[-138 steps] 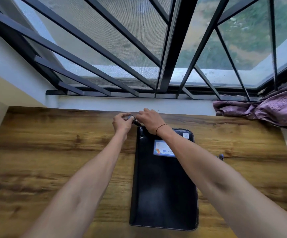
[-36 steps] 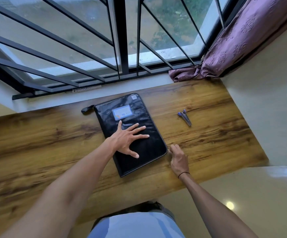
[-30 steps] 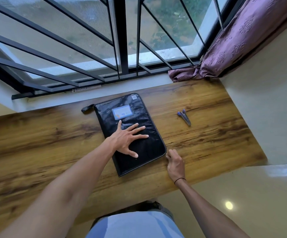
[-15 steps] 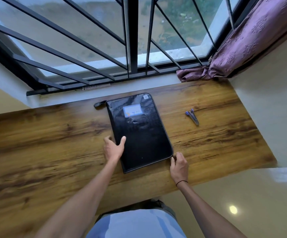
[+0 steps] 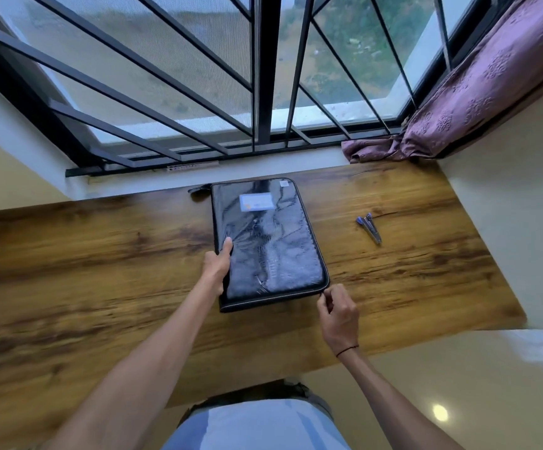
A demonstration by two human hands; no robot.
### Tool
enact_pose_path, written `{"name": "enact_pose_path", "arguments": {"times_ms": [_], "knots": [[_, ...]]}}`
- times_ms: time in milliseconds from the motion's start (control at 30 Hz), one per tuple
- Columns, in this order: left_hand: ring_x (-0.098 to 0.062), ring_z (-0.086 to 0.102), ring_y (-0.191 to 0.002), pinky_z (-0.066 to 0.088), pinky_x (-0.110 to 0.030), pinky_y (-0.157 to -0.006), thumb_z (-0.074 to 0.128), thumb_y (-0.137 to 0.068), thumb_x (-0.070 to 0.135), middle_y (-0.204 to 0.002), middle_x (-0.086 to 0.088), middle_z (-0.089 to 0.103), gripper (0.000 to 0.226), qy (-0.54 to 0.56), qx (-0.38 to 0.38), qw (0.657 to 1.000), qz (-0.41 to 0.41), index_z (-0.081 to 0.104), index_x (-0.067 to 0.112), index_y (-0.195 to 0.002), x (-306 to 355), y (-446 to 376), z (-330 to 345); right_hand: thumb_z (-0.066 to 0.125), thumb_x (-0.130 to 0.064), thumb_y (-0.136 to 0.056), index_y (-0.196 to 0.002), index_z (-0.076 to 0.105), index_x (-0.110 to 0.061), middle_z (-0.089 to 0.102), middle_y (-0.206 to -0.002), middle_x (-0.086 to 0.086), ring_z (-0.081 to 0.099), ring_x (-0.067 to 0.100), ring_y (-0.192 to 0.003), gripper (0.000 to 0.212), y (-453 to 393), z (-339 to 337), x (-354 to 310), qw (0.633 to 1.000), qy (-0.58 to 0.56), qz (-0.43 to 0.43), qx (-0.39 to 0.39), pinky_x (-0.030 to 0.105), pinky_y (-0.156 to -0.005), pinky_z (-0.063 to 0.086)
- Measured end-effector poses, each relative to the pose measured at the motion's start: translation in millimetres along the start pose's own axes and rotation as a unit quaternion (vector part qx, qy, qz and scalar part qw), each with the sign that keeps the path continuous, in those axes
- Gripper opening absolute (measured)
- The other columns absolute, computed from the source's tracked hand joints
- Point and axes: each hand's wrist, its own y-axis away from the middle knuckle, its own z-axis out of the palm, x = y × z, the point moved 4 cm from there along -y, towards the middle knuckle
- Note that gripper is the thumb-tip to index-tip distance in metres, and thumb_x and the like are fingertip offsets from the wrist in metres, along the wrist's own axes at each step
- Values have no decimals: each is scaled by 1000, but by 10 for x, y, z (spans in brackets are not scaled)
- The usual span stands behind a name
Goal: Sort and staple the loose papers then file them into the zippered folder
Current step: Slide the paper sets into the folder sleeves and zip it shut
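A black glossy zippered folder (image 5: 270, 241) with a pale label lies flat on the wooden table (image 5: 85, 261), its wrist strap at the far left corner. My left hand (image 5: 218, 266) grips the folder's left edge, thumb on top of the cover. My right hand (image 5: 338, 315) is at the folder's near right corner, with thumb and forefinger pinching at the zip there; the zip pull itself is too small to make out. A small blue and silver stapler (image 5: 369, 225) lies on the table to the right of the folder. No loose papers are in view.
A barred window (image 5: 263, 76) runs along the table's far edge. A purple curtain (image 5: 458, 102) hangs at the far right corner. A wall borders the table on the right, and shiny floor (image 5: 458, 384) shows below the table's near edge.
My left hand slid off the folder's cover to grip its left edge. My right hand stayed at the near right corner of the folder. The head camera has shifted.
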Motion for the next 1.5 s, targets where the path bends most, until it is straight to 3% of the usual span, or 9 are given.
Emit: {"name": "enact_pose_path", "arguments": {"times_ms": [167,333,500,733,800,933,1100,1267,1500], "knots": [[-38,45,-141,43,-52,-112,58,-92,69,-157,-15,43,95,-20,-14,1000,-5,36,0,-154,211,87,-51,67,8,-90,-84,57,-12,53,-77,-3,51,11,-65,23,-136,-190,-65,998,-61,-14,9,18,-62,42],[-39,54,-132,47,-52,-108,55,-91,74,-148,-18,54,94,-45,-26,998,25,46,1,-149,336,73,-52,63,-1,-97,-107,69,-12,62,-88,-6,65,20,-65,16,-243,-142,17,991,-116,56,24,42,-58,57],[-38,51,-135,47,-42,-101,51,-97,67,-152,-18,49,90,-65,-10,997,35,41,-2,-152,363,148,4,68,8,-90,-94,69,-7,61,-84,-2,59,16,-77,16,-346,-198,-99,995,-59,62,58,37,-70,53],[-38,61,-122,52,-45,-97,54,-96,66,-137,-16,61,82,-50,6,998,31,52,-3,-141,356,163,-3,66,8,-90,-94,72,-6,63,-88,1,59,14,-79,16,-606,-166,-61,996,-49,63,36,16,-74,48],[-38,56,-128,49,-47,-103,52,-97,65,-144,-18,56,84,-29,16,999,20,46,-3,-146,354,189,45,66,8,-90,-91,70,-7,62,-87,0,56,12,-77,16,-644,-173,-59,995,-53,77,42,20,-71,47],[-37,45,-141,44,-50,-112,58,-91,71,-160,-15,38,102,67,13,998,-4,28,-2,-157,349,151,149,69,4,-91,-87,65,-11,59,-86,-2,56,12,-78,15,-449,-255,-77,994,-61,75,42,24,-71,49],[-37,69,-112,58,-60,-89,73,-48,88,-138,-14,63,127,140,-42,988,-41,52,7,-144,14,-347,372,74,0,-89,-83,62,-13,56,-83,-5,52,7,-71,18,-202,-116,-369,997,-59,51,9,11,-69,42],[-32,69,-107,57,-56,-95,61,-96,59,-122,-12,67,58,150,-38,988,-23,60,4,-116,319,352,562,75,-4,-87,-80,61,-17,56,-81,-7,49,1,-68,20,-32,286,-846,996,-76,11,-54,8,-66,43],[-34,66,-113,57,-49,-95,62,-92,66,-126,-12,62,84,123,5,992,-6,52,-6,-132,277,334,430,71,-14,-93,-83,65,-15,58,-85,-7,53,3,-73,12,186,540,-1114,984,-129,-54,-113,27,-65,51]]}}
